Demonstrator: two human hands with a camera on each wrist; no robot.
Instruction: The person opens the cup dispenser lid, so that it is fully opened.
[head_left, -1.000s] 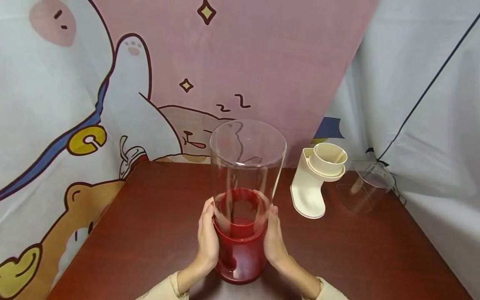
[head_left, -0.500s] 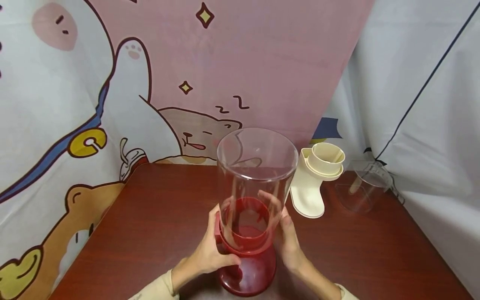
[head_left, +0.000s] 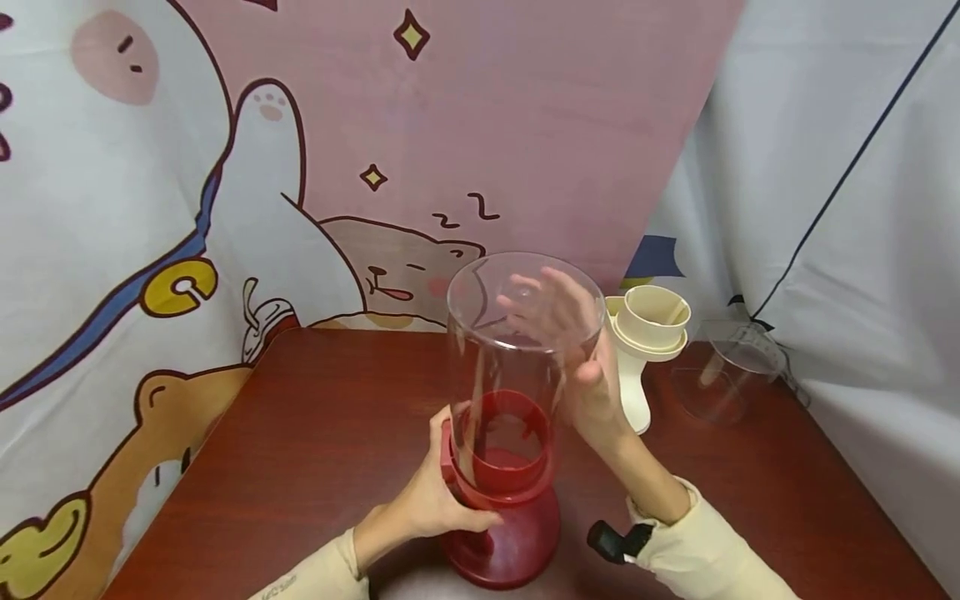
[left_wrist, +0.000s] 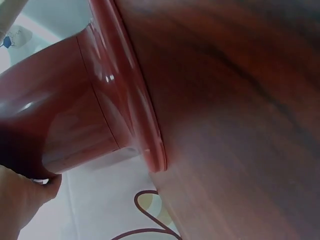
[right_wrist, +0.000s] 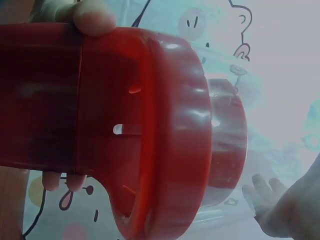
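Note:
A red plastic base (head_left: 510,546) with a flared foot stands upright on the table, topped by a tall clear cylinder (head_left: 480,367). My left hand (head_left: 438,492) grips the base from its left side, thumb across the front. In the left wrist view, the left hand (left_wrist: 25,200) shows at the lower left against the red body. In the right wrist view, the base (right_wrist: 175,125) lies across the picture with left-hand fingers (right_wrist: 95,17) wrapped round it. Raised at the cylinder's upper right is my right hand (head_left: 592,383), fingers extended and partly seen through the clear wall.
Behind the right hand stands a cream boot-shaped plastic piece (head_left: 652,333) with a round collar. To its right sits a clear plastic container (head_left: 731,358). A cartoon cloth (head_left: 562,150) hangs behind the table (head_left: 330,392).
Both hands first held the base; the left has shifted its grip with the thumb across the front. My right hand has left the base and risen beside the cylinder. The assembly moved slightly right.

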